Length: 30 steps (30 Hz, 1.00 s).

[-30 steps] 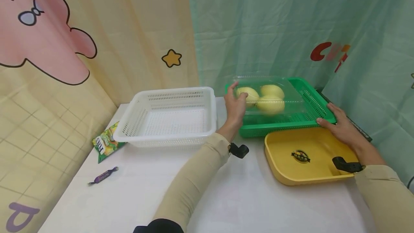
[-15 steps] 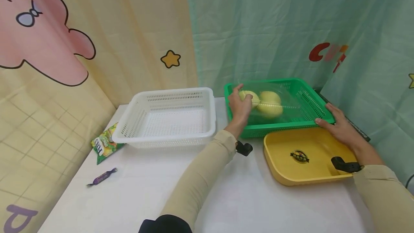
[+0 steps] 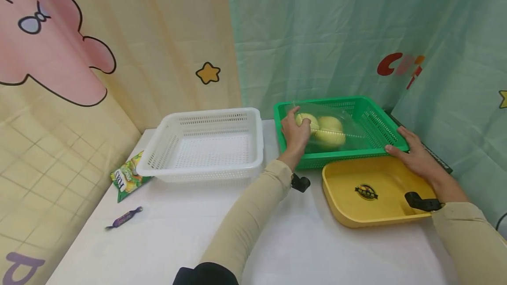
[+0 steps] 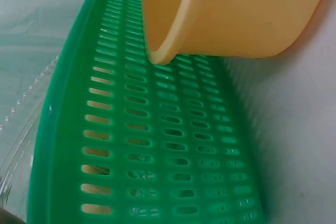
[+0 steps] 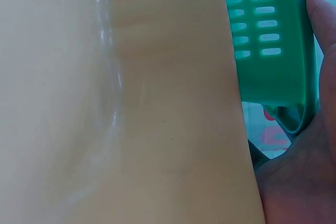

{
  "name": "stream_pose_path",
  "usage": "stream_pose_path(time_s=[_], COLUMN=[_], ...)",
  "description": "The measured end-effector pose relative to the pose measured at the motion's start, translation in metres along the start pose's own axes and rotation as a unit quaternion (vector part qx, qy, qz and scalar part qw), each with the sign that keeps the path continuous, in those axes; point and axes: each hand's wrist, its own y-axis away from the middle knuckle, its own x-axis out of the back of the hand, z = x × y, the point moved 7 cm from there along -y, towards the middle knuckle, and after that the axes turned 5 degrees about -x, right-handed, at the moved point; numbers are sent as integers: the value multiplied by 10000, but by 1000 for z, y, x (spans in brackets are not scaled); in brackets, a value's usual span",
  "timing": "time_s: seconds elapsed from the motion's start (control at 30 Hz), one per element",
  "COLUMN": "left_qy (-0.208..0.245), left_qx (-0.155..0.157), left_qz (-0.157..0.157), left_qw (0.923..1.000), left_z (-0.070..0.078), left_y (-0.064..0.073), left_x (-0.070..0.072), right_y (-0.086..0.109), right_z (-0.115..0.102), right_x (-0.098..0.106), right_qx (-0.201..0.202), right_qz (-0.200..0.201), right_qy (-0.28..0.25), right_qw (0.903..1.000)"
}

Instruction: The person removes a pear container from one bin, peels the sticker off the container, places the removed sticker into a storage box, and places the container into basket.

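My left hand (image 3: 296, 133) grips the left end of a clear plastic box (image 3: 350, 132), thumb on the near side and fingers toward the back. Pale yellow round fruits (image 3: 330, 132) show through its top. The box sits inside the green slotted basket (image 3: 336, 160), toward its left part. My right hand (image 3: 416, 155) holds the basket's front right corner; in the right wrist view its thumb (image 5: 321, 17) lies along the green rim. From the left wrist, the basket's slotted front wall (image 4: 152, 114) fills much of the view, and the left hand is mostly hidden.
A yellow tray (image 3: 366, 208) with a black logo stands right in front of the green basket. Left of it is a white slotted basket (image 3: 214, 148). A green snack bag (image 3: 130, 178) and a purple-wrapped candy (image 3: 124, 219) lie at the table's left. Printed curtains (image 3: 317, 34) enclose the back.
The clear box has come down from above the green basket's rim into the basket, with my left hand moving down and slightly right. My right hand stays at the basket's corner.
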Motion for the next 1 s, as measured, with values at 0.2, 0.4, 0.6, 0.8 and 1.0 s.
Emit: stream_pose_path(time_s=[0.2,0.4,0.6,0.8,1.0], left_qy=[-113,-212,-357,-404,-554], left_qx=[13,150,194,249,442], left_qz=[-29,-219,-548,-798,-1033], left_qw=[9999,9994,9977,9957,9921], left_z=[-4,-7,-6,-8,-13], left_y=[1,3,5,5,4], left_x=[-3,-6,-9,-12,-16], right_y=[0,-1,0,0,0], right_z=[1,3,2,1,1], right_x=[-1,-1,-1,0,0], right_qx=[7,-14,22,-40,6], right_qz=[-3,17,18,-28,10], right_qy=[-5,-39,-23,-57,-19], right_qw=[10000,10000,10000,10000,10000])
